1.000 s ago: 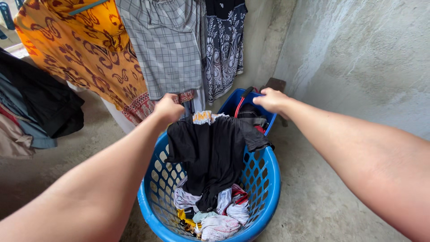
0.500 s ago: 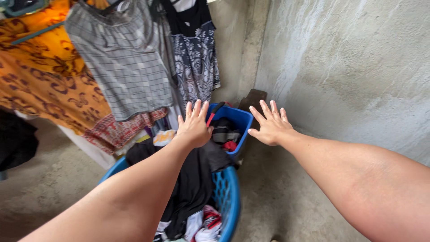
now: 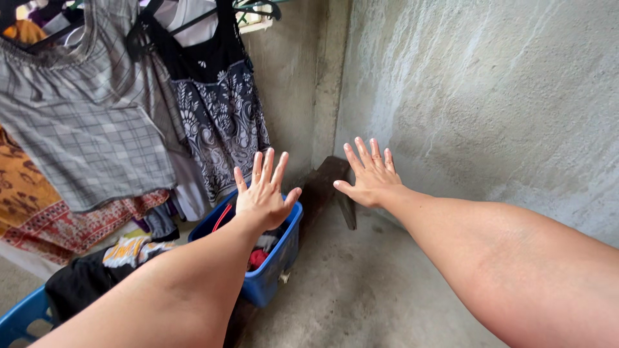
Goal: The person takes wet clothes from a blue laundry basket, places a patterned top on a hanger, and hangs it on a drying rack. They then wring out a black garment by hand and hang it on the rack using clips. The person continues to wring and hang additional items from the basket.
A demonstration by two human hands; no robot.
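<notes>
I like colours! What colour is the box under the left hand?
The box under the left hand is blue, as the head view shows.

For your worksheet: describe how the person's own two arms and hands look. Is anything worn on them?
Both forearms are bare, with no sleeves in view. The left hand and right hand wear no gloves, and no rings, watch or bracelet show on the fingers or wrists. The fingernails look short and unpainted.

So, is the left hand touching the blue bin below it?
Apart. In the head view the left hand is spread open, raised in front of the blue bin, gripping nothing.
</notes>
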